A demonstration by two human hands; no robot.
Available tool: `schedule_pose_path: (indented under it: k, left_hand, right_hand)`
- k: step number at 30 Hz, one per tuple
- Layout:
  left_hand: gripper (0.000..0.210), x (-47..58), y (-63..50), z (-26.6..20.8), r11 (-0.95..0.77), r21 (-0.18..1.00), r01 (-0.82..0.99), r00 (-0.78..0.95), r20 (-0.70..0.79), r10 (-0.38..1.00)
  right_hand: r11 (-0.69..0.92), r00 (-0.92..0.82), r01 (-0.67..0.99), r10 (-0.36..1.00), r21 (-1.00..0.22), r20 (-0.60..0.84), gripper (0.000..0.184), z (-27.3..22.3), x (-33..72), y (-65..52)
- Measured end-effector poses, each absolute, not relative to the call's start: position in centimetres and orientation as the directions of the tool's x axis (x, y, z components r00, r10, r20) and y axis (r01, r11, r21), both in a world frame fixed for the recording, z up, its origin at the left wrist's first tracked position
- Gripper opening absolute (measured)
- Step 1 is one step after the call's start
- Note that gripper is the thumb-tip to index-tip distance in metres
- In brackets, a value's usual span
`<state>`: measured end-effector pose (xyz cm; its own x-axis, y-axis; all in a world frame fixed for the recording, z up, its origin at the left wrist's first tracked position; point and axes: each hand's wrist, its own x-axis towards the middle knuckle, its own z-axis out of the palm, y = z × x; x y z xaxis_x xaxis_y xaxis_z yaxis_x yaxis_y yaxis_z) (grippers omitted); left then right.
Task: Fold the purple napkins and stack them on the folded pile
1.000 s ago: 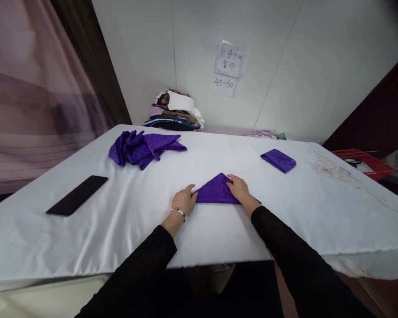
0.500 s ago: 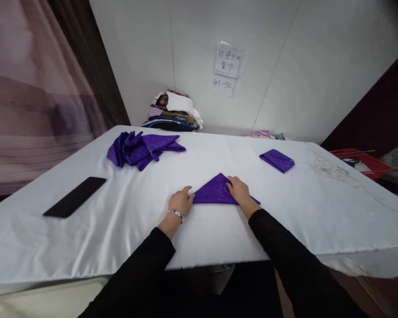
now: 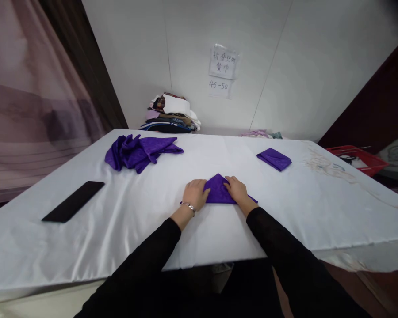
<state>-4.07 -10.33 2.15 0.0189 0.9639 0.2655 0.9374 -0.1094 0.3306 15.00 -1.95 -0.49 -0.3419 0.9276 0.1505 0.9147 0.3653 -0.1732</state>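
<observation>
A purple cloth napkin, folded into a triangle, lies on the white-covered table in front of me, its point facing away. On its left slanted edge is my left hand, fingers curved over the edge and thumb on the front, covering much of that side. My right hand holds the opposite slanted edge, fingertips on the cloth. The right corner of the napkin sticks out past my wrist. Farther right lies another purple napkin, folded into a compact packet.
Crumpled purple napkins lie at the back left of the table. A flat black rectangular object rests nearer on the left. Behind the table are a stack of folded clothes and, at right, a red basket.
My left hand has moved right and forward from the napkin's left corner onto its left slanted edge. My right hand has stayed at the right edge. The view has shifted slightly.
</observation>
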Motion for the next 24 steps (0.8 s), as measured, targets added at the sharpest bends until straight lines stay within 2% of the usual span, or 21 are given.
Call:
schedule_pose_path:
  k: [2,5,8,12,18,24]
  left_hand:
    - [0.04,-2.4,-9.0,1.8,-0.231,0.303,0.925,0.154,0.257,0.954]
    - [0.049,-0.8,-7.4,0.4,-0.26,0.261,0.93,0.239,0.11,0.965]
    - [0.057,-0.6,-6.7,-0.9,-0.221,0.247,0.944,0.226,0.005,0.974]
    - [0.062,-0.8,-6.5,-1.3,-0.213,0.231,0.949,0.221,-0.008,0.975]
    - [0.063,-0.6,-6.6,-0.8,-0.184,0.201,0.962,0.198,-0.048,0.979]
    - [0.063,-0.6,-6.9,-0.4,-0.177,0.202,0.963,0.191,-0.052,0.98]
  right_hand:
    - [0.362,-0.341,0.915,0.93,-0.177,0.139,0.037,-0.5,14.9,-1.8]
    - [0.359,-0.345,0.918,0.932,-0.166,0.111,0.038,-0.4,14.9,-1.7]
    - [0.368,-0.353,0.914,0.929,-0.17,0.114,0.042,-0.3,15.5,-1.7]
    - [0.368,-0.346,0.908,0.928,-0.202,0.137,0.048,-0.4,18.0,-2.7]
    - [0.349,-0.303,0.897,0.933,-0.271,0.196,0.045,-0.8,22.1,-5.1]
    - [0.236,-0.209,0.944,0.968,-0.232,0.136,0.044,-0.9,22.3,-4.9]
